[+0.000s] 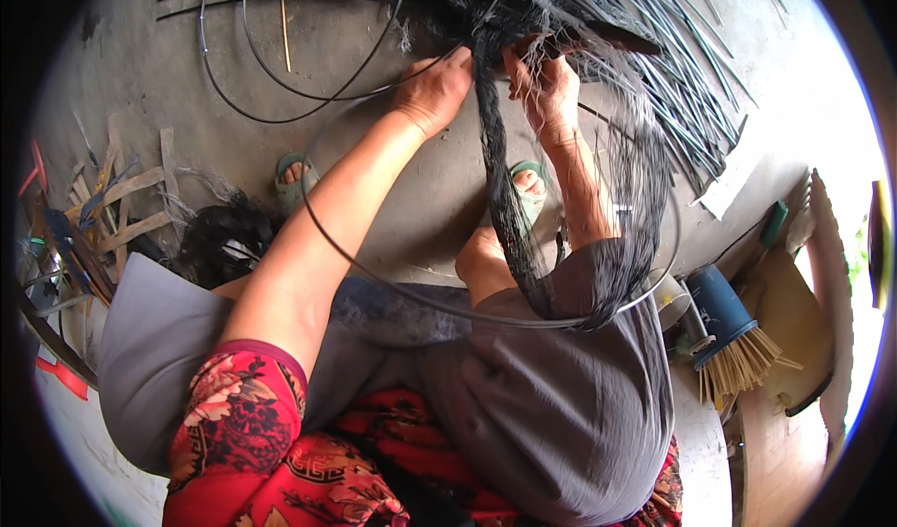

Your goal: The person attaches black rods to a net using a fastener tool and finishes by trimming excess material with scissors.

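My left hand point(435, 90) is closed beside the top of a long hank of black fibre point(491, 135); what its fingers grip is hidden. A thin black rod point(360, 95) curves up to this hand. My right hand point(549, 88) is closed on the hank's other side, with pale and black strands caught in its fingers and draped over its wrist. From there the hank hangs in a loop past my right forearm to my knee. A large thin hoop point(420, 295) arcs across my lap, under my left forearm, and meets the loop's low end.
Many black rods point(696, 97) lie fanned on the concrete floor point(374, 181) ahead and right. A blue container point(721, 305) with thin sticks is by my right knee. Wooden strips point(131, 200) and a black tangle point(224, 242) lie left. My sandalled feet are between.
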Tool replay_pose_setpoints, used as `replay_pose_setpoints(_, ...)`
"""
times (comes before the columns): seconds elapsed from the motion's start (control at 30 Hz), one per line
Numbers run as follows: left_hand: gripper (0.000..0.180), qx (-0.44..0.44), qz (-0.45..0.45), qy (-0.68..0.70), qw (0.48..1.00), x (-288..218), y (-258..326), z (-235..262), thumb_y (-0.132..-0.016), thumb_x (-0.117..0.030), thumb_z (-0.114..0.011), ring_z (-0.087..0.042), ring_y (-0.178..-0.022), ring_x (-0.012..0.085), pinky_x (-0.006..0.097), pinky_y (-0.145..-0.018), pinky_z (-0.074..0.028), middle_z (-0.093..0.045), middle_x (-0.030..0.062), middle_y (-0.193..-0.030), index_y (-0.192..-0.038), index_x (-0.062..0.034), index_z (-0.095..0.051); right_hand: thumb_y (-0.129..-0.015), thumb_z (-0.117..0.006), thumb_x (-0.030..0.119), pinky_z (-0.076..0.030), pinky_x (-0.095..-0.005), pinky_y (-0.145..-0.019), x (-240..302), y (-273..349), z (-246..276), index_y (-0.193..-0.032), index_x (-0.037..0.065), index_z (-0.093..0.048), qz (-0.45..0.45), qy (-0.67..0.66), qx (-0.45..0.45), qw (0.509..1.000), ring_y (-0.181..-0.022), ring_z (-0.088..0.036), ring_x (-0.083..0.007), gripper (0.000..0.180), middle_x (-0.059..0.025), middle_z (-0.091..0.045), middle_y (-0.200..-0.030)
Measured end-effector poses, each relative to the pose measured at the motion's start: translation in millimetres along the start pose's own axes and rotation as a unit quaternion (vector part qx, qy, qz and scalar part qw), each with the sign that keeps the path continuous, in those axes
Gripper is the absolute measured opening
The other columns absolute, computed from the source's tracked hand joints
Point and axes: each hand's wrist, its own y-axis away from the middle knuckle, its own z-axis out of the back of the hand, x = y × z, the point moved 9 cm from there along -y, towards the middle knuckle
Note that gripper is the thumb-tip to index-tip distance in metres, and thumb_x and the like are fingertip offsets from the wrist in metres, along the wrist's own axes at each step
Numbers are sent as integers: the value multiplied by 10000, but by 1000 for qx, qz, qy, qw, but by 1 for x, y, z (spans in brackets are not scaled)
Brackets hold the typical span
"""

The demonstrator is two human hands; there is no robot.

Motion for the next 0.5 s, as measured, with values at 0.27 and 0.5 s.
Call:
replay_pose_setpoints(0.27,173,172,41,-52,983,-18,20,7,-1009,-259,-753,-751,-1009,401,520,-866,-593,-771,137,-1071,-1066,-101,-710,-1024,-832,196,-611,-302,-757,59,43,21,-1152,55,-695,85,49,-65,993,-783,-773,-131,234,-77,-811,-887)
replay_pose_setpoints(0.5,173,185,64,-35,980,-17,39,-1,-1004,-247,-741,-745,-983,420,532,-839,-590,-772,142,-1010,-1007,-79,-701,-1043,-793,39,-603,-238,-732,75,92,12,-1234,5,-675,64,-66,-62,994,-864,-731,-70,227,-81,-814,-1102)
